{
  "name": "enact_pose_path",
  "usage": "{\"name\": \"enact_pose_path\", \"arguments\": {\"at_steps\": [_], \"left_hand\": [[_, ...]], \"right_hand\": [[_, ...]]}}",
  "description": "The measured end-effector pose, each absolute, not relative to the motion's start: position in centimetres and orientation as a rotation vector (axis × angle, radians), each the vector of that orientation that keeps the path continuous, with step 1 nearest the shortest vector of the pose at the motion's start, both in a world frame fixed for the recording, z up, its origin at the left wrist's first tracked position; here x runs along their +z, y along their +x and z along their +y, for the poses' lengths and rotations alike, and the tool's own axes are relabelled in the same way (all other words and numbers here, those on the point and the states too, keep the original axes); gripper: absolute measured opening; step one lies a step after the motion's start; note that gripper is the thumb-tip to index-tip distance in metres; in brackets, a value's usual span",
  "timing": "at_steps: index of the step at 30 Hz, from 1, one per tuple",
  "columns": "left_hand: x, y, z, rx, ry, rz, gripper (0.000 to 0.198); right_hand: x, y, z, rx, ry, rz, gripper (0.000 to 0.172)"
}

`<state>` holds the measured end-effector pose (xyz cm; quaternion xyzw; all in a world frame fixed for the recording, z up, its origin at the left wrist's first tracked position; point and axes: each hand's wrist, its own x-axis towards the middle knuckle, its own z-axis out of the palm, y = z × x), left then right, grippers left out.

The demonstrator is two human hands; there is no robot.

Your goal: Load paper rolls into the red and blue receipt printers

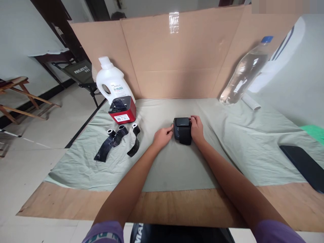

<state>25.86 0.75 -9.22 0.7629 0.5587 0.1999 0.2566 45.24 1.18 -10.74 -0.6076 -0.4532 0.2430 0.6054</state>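
A small black boxy device (182, 122), which looks like a portable receipt printer, sits on the cloth in front of me. A dark strip (185, 135) runs down over its front. My right hand (196, 128) is closed against its right side, the thumb side hidden in part. From the left, my left hand (163, 136) has its fingers curled, with the fingertips pressed to the device's left edge. Left of my hands lie rolls with black strips unrolled: two together, their strips overlapping (108, 145), and one roll apart (135, 135).
Behind the rolls stand a red and black printer-like box (124, 111) and a white detergent jug (113, 81). A clear bottle (244, 74) leans at the back right beside a white tube (251, 102). A black phone (302, 165) lies right. Cardboard (177, 60) walls the back.
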Motion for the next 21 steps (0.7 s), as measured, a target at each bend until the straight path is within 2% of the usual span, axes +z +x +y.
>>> {"name": "enact_pose_path", "arguments": {"at_steps": [7,14,21], "left_hand": [[-9.2,26.2,0.4,0.626,2.032,1.475,0.056],[-8.7,26.4,0.0,0.608,2.02,1.479,0.059],[-8.5,26.4,0.0,0.608,1.991,1.485,0.061]], "right_hand": [[-9.9,44.8,0.0,0.407,-1.41,-0.998,0.024],[-9.8,45.0,0.0,0.451,-1.343,-1.0,0.04],[-9.6,45.0,0.5,0.52,-1.351,-1.268,0.052]]}}
